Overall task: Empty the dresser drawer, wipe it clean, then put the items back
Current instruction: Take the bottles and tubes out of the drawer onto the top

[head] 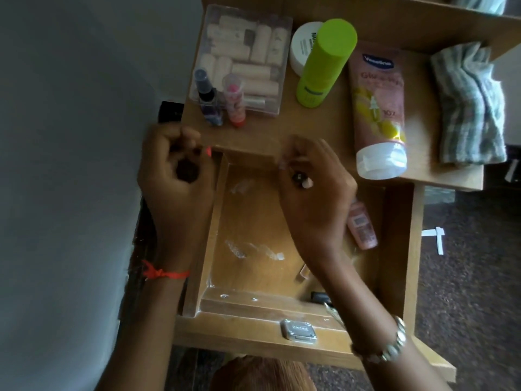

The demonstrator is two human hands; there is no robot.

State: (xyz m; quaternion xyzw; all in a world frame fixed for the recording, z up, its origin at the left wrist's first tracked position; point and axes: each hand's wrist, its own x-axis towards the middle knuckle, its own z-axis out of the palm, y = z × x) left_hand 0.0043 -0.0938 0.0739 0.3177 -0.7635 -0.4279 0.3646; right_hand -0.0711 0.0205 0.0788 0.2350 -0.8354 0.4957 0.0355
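Left hand (174,170) and right hand (313,190) each grip small items (302,182) above one drawer (251,218).

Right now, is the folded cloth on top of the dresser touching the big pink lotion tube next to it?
Apart. The head view shows a strip of bare dresser top running between the cloth and the lotion tube along their whole length.
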